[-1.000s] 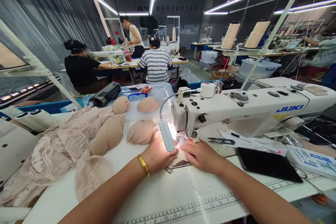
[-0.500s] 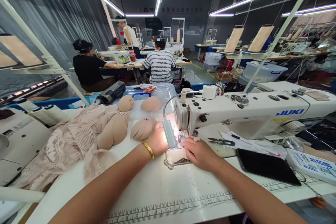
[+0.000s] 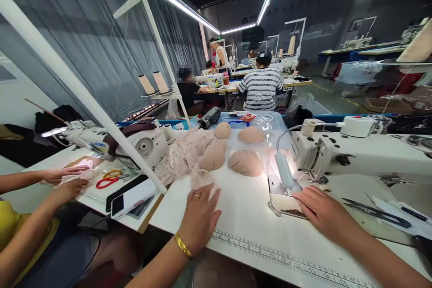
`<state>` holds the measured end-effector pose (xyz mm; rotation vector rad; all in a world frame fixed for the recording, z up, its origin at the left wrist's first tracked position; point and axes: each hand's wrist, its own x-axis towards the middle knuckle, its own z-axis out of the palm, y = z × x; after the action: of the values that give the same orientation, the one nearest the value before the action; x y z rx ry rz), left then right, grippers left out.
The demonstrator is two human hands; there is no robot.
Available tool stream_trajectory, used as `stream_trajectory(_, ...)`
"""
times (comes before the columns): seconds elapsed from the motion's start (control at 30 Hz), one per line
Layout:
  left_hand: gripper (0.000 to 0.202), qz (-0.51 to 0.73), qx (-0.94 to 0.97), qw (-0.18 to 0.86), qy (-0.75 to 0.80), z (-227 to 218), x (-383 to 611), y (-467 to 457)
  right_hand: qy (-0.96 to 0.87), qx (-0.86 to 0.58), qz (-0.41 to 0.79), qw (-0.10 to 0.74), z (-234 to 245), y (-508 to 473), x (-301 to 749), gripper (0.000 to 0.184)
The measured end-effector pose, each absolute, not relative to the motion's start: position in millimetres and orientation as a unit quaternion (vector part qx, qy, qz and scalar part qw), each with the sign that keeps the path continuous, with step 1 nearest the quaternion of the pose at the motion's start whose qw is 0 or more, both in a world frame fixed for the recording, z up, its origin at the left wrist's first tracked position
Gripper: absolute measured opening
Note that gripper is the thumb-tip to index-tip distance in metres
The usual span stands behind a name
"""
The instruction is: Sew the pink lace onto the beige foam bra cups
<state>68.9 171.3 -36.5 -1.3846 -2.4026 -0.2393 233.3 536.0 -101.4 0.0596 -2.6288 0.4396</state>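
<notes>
My left hand (image 3: pixel 200 218), with a ring and a gold bracelet, is over the table's front edge, fingers spread and nothing visibly held. Its fingertips are close to the sheer end of the beige lace fabric (image 3: pixel 182 150); contact is unclear. My right hand (image 3: pixel 322 211) rests by the needle area of the white sewing machine (image 3: pixel 381 155), fingers bent together at a small greyish piece (image 3: pixel 297 186) that I cannot make out. A grey lamp (image 3: pixel 284 170) partly hides that spot. Stacked beige bra cups (image 3: pixel 245 163) lie between my hands, toward the back.
Black thread snips (image 3: pixel 374 211) lie right of my right hand. A clear plastic box (image 3: pixel 270 121) stands behind the cups. At left, a co-worker's hands (image 3: pixel 69 184) work on fabric near red-handled scissors (image 3: pixel 108 178). A white pole (image 3: pixel 84 94) slants between the tables.
The view has swung left, bringing the neighbouring table into sight. My left hand has left the needle area and moved left toward the lace, fingers spread. My right hand stays by the machine.
</notes>
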Motion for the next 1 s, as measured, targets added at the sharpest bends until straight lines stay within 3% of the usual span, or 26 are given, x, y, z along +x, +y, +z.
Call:
stream_trajectory(0.1, 0.016, -0.082, -0.47, 0.147, -0.866, -42.3, 65.6, 161.3, -0.965, 0.06, 0.156, 0.2, -88.4, 515.6, 233.5, 0.026)
stream_trajectory(0.2, 0.022, -0.165, -0.525, 0.1, -0.829, -40.9, 81.0, 169.5, -0.96, 0.105, 0.197, 0.17, -64.2, 479.4, 236.1, 0.03)
stream_trajectory(0.33, 0.016, -0.405, -0.501, -0.053, -0.763, -20.3, 101.4, 187.3, -0.927, 0.115, 0.339, 0.113, -32.6, 431.7, 235.5, 0.071)
stream_trajectory(0.47, 0.033, -0.577, -0.335, -0.141, -0.731, -6.4, 94.8, 208.0, -0.815, -0.015, 0.573, 0.09, -25.5, 410.5, 226.3, 0.033)
stream_trajectory(0.6, 0.048, -0.631, -0.243, -0.161, -0.719, -13.1, 82.9, 225.9, -0.733, -0.082, 0.667, 0.109, -33.6, 409.9, 220.2, 0.046)
stream_trajectory(0.7, 0.051, -0.636, -0.225, -0.194, -0.712, -19.7, 81.1, 231.1, -0.733, -0.11, 0.659, 0.13, -37.3, 411.6, 219.5, 0.045)
stream_trajectory(0.87, 0.053, -0.635, -0.229, -0.332, -0.659, -19.1, 82.9, 231.2, -0.701, -0.155, 0.679, 0.155, -37.9, 412.1, 221.3, 0.043)
stream_trajectory(1.0, 0.053, -0.655, -0.215, -0.329, -0.645, -12.5, 84.8, 233.7, -0.677, -0.164, 0.693, 0.183, -40.0, 413.7, 221.8, 0.041)
